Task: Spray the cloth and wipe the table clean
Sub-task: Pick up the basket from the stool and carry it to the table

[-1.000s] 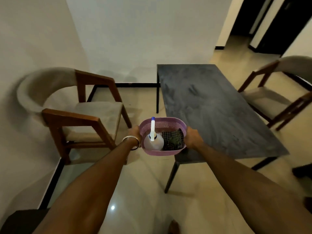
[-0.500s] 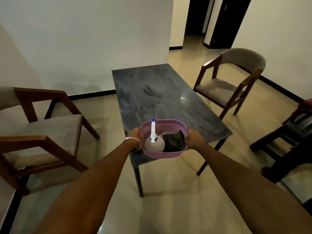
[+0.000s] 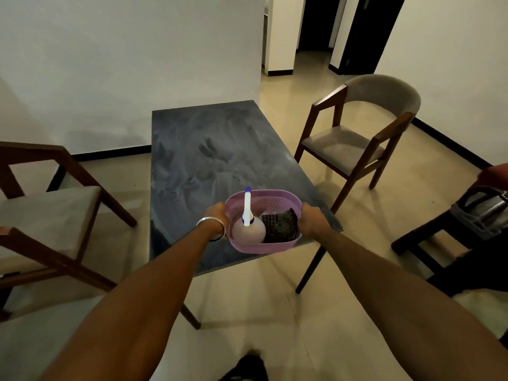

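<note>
Head view: you look forward and down from your head, over your arms, at the table [image 3: 209,149].
Nearness: your hands are close; the table is just past them.

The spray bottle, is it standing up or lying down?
Standing up: the spray bottle sits in the basket, nozzle pointing upward.

Forearms: I see both bare, no sleeves.
Left wrist: I note one silver bangle [image 3: 211,225].
Foot: dark footwear [image 3: 248,367].

Table [image 3: 209,149] top bare ahead; chairs [image 3: 357,138] flank both sides.
</note>
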`<action>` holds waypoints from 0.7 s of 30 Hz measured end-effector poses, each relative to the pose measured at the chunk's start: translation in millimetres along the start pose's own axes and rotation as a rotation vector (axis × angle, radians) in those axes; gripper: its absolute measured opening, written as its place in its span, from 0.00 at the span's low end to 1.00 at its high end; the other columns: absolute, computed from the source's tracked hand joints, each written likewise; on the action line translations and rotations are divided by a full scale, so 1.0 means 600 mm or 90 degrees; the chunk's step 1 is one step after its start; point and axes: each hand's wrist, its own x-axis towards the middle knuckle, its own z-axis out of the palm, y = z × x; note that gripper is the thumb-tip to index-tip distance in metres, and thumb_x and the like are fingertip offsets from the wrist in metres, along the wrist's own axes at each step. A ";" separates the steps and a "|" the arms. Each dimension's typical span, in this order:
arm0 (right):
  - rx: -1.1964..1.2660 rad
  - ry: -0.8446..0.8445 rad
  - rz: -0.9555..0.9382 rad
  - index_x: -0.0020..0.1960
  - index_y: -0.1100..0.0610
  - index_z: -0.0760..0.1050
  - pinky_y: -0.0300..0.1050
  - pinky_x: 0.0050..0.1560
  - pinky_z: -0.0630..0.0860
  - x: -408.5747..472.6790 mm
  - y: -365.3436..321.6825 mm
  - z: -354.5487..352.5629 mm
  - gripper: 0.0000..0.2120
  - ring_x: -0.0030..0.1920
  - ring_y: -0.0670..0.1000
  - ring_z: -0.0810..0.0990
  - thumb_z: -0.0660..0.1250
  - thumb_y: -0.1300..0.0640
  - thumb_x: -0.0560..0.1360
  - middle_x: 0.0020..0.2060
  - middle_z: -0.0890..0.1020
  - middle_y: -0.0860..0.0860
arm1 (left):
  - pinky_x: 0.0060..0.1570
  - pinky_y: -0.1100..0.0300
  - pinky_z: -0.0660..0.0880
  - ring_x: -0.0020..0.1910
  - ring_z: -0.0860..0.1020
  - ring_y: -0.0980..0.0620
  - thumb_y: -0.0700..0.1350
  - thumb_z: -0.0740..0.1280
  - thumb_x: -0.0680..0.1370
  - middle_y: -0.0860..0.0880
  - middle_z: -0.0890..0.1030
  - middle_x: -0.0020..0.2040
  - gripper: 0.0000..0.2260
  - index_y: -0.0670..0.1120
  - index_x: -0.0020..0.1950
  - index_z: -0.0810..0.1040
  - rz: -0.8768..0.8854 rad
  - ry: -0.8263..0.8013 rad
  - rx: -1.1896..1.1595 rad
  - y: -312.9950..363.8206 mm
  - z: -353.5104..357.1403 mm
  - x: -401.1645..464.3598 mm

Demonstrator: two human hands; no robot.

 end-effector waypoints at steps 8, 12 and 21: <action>0.064 -0.002 0.000 0.57 0.57 0.75 0.54 0.52 0.82 0.152 0.113 -0.044 0.09 0.49 0.56 0.82 0.65 0.55 0.79 0.50 0.81 0.55 | 0.46 0.50 0.81 0.43 0.81 0.44 0.47 0.69 0.76 0.43 0.83 0.47 0.09 0.43 0.51 0.81 -0.021 0.001 0.011 0.114 0.045 0.148; 0.082 -0.022 -0.001 0.56 0.56 0.76 0.47 0.50 0.81 0.240 0.161 -0.077 0.07 0.47 0.52 0.81 0.67 0.56 0.80 0.47 0.81 0.52 | 0.46 0.52 0.80 0.45 0.81 0.44 0.46 0.68 0.77 0.42 0.83 0.48 0.09 0.42 0.53 0.80 -0.051 0.003 -0.011 0.177 0.056 0.223; 0.079 -0.048 -0.041 0.60 0.58 0.73 0.41 0.44 0.75 0.415 0.256 -0.144 0.10 0.47 0.50 0.77 0.66 0.56 0.80 0.51 0.80 0.52 | 0.44 0.53 0.79 0.43 0.79 0.45 0.47 0.65 0.79 0.43 0.82 0.49 0.09 0.42 0.53 0.80 -0.091 0.029 -0.057 0.300 0.090 0.341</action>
